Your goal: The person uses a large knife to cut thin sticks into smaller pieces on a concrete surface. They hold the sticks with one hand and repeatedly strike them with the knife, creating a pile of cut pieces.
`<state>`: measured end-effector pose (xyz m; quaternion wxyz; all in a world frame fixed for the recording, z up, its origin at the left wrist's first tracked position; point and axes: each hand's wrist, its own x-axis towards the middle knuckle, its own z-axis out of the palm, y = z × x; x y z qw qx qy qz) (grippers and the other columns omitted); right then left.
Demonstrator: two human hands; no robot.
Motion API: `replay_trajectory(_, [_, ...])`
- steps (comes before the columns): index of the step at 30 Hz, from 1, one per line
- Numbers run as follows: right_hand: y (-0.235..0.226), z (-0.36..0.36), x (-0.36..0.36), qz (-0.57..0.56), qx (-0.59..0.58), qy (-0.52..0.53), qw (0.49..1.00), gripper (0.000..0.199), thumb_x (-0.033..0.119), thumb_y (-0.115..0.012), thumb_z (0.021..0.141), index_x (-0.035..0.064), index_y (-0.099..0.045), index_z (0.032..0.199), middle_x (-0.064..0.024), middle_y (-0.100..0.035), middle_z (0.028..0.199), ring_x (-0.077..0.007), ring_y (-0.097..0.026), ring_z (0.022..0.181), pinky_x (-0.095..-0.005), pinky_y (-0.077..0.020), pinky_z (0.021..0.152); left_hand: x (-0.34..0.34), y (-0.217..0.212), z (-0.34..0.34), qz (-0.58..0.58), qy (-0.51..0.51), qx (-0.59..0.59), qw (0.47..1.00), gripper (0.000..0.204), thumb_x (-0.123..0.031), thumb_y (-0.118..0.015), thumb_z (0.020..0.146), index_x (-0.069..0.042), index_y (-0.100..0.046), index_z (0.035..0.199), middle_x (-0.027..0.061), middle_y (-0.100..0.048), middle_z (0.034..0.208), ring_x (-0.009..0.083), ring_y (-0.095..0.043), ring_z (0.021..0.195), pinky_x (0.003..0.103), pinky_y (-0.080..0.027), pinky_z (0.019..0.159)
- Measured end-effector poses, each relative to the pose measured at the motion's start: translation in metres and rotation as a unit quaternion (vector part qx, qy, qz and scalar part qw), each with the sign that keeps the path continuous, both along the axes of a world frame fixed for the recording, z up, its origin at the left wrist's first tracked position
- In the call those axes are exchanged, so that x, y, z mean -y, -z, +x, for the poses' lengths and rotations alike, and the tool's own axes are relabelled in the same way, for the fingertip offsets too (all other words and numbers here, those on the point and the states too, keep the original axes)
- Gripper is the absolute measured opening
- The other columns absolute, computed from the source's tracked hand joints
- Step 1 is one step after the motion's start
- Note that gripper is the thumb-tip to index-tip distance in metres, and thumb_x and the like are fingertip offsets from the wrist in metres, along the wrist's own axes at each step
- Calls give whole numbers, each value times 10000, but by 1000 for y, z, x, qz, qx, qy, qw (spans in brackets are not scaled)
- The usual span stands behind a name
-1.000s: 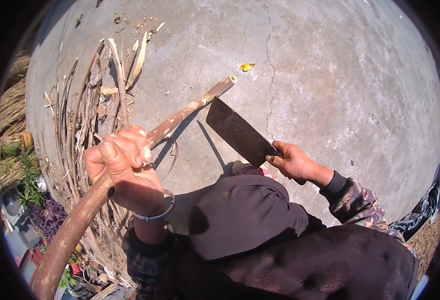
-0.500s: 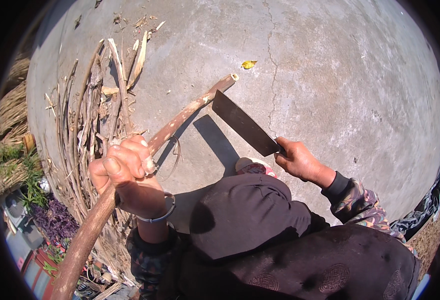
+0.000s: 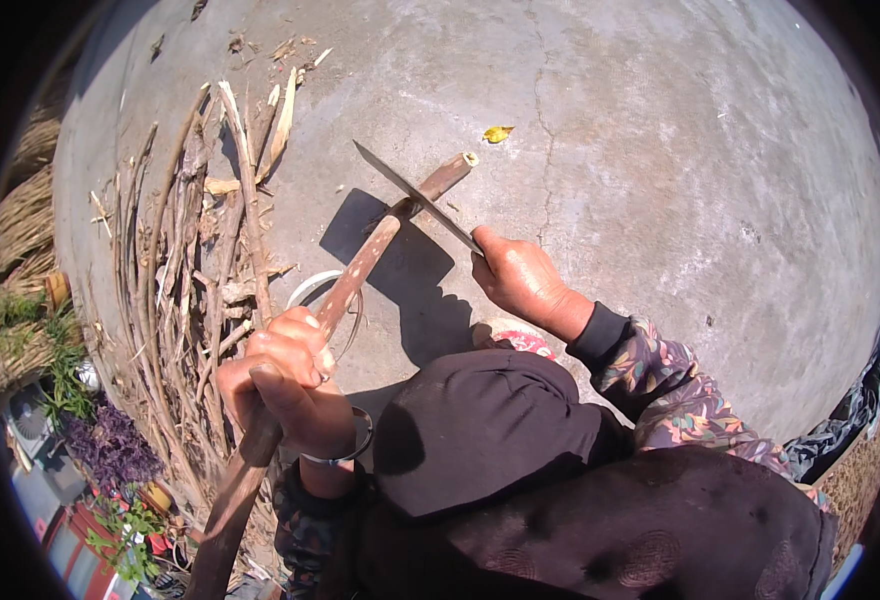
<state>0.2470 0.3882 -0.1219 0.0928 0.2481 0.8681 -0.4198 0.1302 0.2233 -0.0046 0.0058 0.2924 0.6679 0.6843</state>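
My left hand [image 3: 290,385] is closed around a long, thick brown branch [image 3: 360,268], which slants from the lower left up to a pale cut end at the upper right. In my right hand [image 3: 530,285] is the handle of a dark, broad-bladed cleaver [image 3: 405,185], turned nearly edge-on to me. Its blade lies across the branch a little short of the cut end. Whether the edge has gone into the wood cannot be made out. Beneath, the shadow of blade and hand falls on the concrete.
To the left lies a pile of sticks and split branches [image 3: 175,260]. A thin pale hoop-like strip [image 3: 312,285] shows beside the branch. A yellow leaf [image 3: 498,134] rests on the cracked concrete floor [image 3: 650,170]. Straw bundles [image 3: 25,220] and purple plants [image 3: 110,445] stand at the far left.
The cleaver has swung left from beside the branch to across it, and its blade now shows nearly edge-on. My left hand and the branch's near part have shifted right.
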Motion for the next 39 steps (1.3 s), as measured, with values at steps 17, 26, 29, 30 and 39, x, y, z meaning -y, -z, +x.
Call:
replay_trajectory(17, [31, -8, 5, -59, -81, 76, 992, 207, 107, -609, 852, 62, -466, 994, -185, -622, 750, -429, -624, 728, -491, -497, 613, 22, 8, -7, 15, -117, 57, 991, 355, -325, -491, 1011, -130, -327, 763, -4, -355, 661, 140, -413, 670, 415, -446, 845])
replay_trajectory(26, [34, -17, 19, -43, -70, 51, 995, 200, 92, -601, 849, 58, -458, 986, -174, -635, 759, -422, -630, 734, -493, -486, 611, 12, 4, -11, 16, -210, 78, 974, 367, -334, -458, 1029, -105, -369, 756, 10, -362, 685, 144, -419, 679, 408, -452, 857])
replay_trajectory(29, [35, -15, 16, -52, -144, 95, 984, 202, 99, -602, 856, 55, -456, 989, -186, -615, 706, -425, -628, 713, -488, -485, 606, 13, 4, -12, 36, -182, 79, 979, 383, -348, -478, 1027, -106, -382, 747, 8, -369, 701, 144, -426, 693, 403, -453, 855])
replay_trajectory(30, [34, -15, 12, -54, -152, 111, 981, 203, 100, -602, 859, 53, -456, 991, -189, -608, 693, -425, -629, 708, -483, -488, 604, 14, 5, -12, 38, -168, 71, 982, 383, -341, -485, 1026, -108, -388, 737, 8, -365, 692, 147, -432, 692, 403, -454, 853])
replay_trajectory(39, [44, -23, 12, -35, -51, 51, 997, 216, 123, -590, 844, 69, -465, 1011, -205, -633, 737, -444, -626, 725, -534, -484, 632, 6, 0, -8, 35, -189, 73, 979, 367, -296, -462, 1050, -97, -408, 746, 13, -362, 681, 149, -427, 689, 407, -461, 850])
